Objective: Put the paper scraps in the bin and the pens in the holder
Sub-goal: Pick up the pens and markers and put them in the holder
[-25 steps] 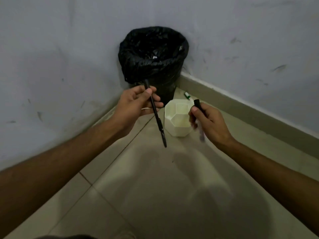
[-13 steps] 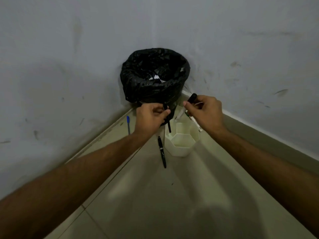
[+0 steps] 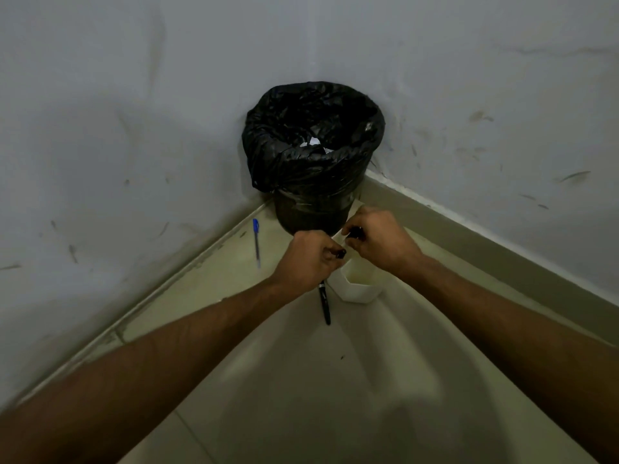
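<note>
A bin (image 3: 365,128) lined with a black bag stands in the corner, with white paper scraps (image 3: 314,144) inside it. In front of it sits the white faceted pen holder (image 3: 360,291), partly hidden by my hands. My left hand (image 3: 306,261) is closed on a black pen (image 3: 340,253) at the holder's left rim; only the pen's end shows. Over the holder's far rim, my right hand (image 3: 380,244) grips a black-capped pen (image 3: 355,233). Another black pen (image 3: 324,304) lies on the floor left of the holder. A blue pen (image 3: 256,242) lies by the left wall.
Two grey scuffed walls meet behind the bin, with a skirting board (image 3: 502,256) along the right one. The floor (image 3: 335,396) is pale tile, with my shadow across it.
Both hands have come down and closer together over the holder. Less of each held pen now shows above the fingers. The view has tilted slightly.
</note>
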A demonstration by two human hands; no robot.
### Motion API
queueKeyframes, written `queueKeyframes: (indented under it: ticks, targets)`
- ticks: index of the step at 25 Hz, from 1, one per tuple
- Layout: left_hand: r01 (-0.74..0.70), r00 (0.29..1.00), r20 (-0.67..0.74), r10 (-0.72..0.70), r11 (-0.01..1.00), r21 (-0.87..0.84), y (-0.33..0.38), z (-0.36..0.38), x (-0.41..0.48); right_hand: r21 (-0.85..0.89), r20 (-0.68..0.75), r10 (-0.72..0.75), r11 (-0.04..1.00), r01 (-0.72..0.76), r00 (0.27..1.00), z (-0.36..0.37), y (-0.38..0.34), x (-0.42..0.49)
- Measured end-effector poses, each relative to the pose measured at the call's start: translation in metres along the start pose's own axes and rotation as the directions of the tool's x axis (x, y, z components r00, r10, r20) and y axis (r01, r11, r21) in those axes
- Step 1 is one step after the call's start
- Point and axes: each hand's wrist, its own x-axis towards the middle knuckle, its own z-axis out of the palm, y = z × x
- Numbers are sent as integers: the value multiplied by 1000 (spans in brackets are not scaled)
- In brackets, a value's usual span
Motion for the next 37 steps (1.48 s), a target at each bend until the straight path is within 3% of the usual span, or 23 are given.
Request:
queueKeyframes:
  ticks: [3,7,9,10,12,14,17,21,25,27,29,31,33,35,37]
  targets:
    - [-13,998,65,10,999,32,0,-5,0,-21,40,9,1000,-8,999,1,-6,-4]
    - [-4,997,71,0,998,56,-14,-34,-12,85,-183,106,992,-92,977,-7,-12,-31]
    - [58,998,11,-58,998,1,-29,-49,-31,145,-249,91,988,-56,964,-5,-24,-59]
    - [102,995,-19,-103,995,-13,-39,-53,-43,160,-226,68,987,-32,972,0,-32,-72]
    - [205,977,-62,-206,979,-22,-63,-56,-68,164,-25,-14,986,18,1000,21,-52,-94]
    - [301,949,-89,-303,953,-40,-83,-57,-86,78,175,-84,994,71,981,48,-63,-102]
    - [415,899,-127,-418,908,-49,-108,-61,-105,-11,338,-50,998,57,940,89,-61,-88]
    - [476,861,-186,-473,879,-32,-130,-77,-115,-215,380,19,974,68,925,120,-53,-60]
    - [510,844,-228,-486,858,59,-147,-91,-124,-315,310,0,943,103,951,125,-55,-45]
    - [539,836,-196,-512,833,126,-153,-93,-130,-245,316,43,969,37,948,121,-58,-38]
    - [527,849,-92,-521,817,237,-158,-90,-137,-6,327,140,989,-146,934,112,-65,-35]
    - [454,859,75,-506,821,347,-159,-81,-143,235,355,197,928,-291,914,103,-76,-38]
    - [338,874,179,-452,830,444,-157,-70,-144,394,346,181,863,-317,921,93,-85,-46]
    - [302,888,204,-411,859,414,-148,-66,-138,494,302,158,818,-296,940,79,-92,-56]
    - [289,923,181,-340,922,258,-125,-66,-124,518,242,149,815,-257,959,60,-91,-68]
